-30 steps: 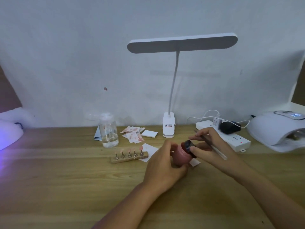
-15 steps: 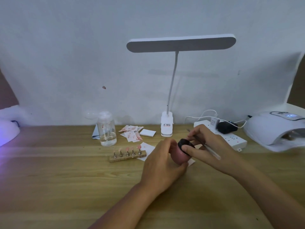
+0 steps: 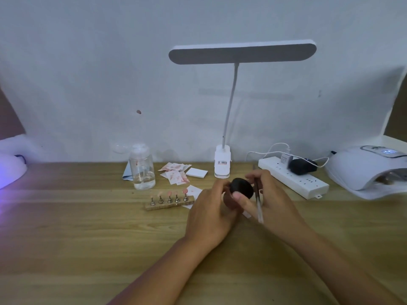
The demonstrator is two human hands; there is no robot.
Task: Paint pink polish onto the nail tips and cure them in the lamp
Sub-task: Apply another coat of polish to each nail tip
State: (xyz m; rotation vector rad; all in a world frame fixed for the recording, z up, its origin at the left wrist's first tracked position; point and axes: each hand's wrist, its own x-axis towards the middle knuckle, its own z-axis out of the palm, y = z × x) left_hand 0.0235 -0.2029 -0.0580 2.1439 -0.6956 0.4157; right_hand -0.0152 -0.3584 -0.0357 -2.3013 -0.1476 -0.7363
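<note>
My left hand (image 3: 209, 214) wraps around a pink polish jar, whose body is almost hidden behind the fingers. Its black lid (image 3: 241, 188) faces the camera, and my right hand (image 3: 267, 198) pinches that lid with thumb and fingers. The same right hand also holds a thin brush (image 3: 258, 202) that points down towards me. To the left, a wooden holder (image 3: 169, 205) carries several pink nail tips (image 3: 169, 193) on small stands. The white curing lamp (image 3: 365, 170) sits at the far right, its display lit.
A clear bottle (image 3: 142, 170) of liquid, stained paper wipes (image 3: 175, 172) and a white pad (image 3: 196, 172) lie behind the holder. A clip desk lamp (image 3: 222, 165) stands at the wall. A power strip (image 3: 293, 177) with plugs lies right. A second lamp (image 3: 11, 170) glows purple at left.
The jar has tilted so that its black lid now faces the camera and the pink body is hidden. My right hand has shifted round the lid, and the brush now points downward.
</note>
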